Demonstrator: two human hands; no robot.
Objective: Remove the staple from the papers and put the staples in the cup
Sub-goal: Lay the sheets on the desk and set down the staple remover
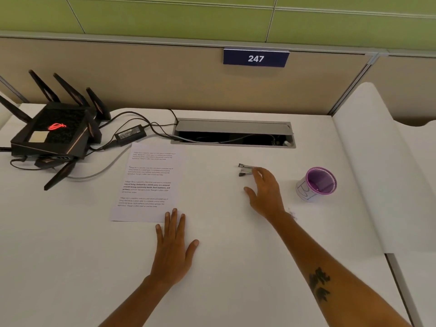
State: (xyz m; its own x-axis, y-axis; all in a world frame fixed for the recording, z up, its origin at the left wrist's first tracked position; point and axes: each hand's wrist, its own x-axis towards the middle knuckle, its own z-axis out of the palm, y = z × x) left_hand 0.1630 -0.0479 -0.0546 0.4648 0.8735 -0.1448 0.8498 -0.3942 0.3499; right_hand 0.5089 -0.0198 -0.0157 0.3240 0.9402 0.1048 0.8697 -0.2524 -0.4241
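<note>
The white printed papers lie flat on the white counter, their near right corner just under the fingertips of the left hand. That hand rests palm down with its fingers spread and released, gripping nothing. Beyond the papers' far left edge sits a black angular router with upright antennas, and beside it a black power adapter whose dark cables run into the grey open cable tray recessed in the counter. None of this lies between the hands and the papers.

The right hand reaches forward, palm down, its fingers loosely extended and touching the near end of a small black and silver metal staple remover; they do not appear closed round it. To the right of those fingers, well apart, stands a white paper cup with a purple inside and a drawn outline, upright and open. A blue sign reading 247 hangs on the beige partition behind the tray.

The papers carry four blocks of small dark text, one partly in bold. A staple cannot be made out on them.
</note>
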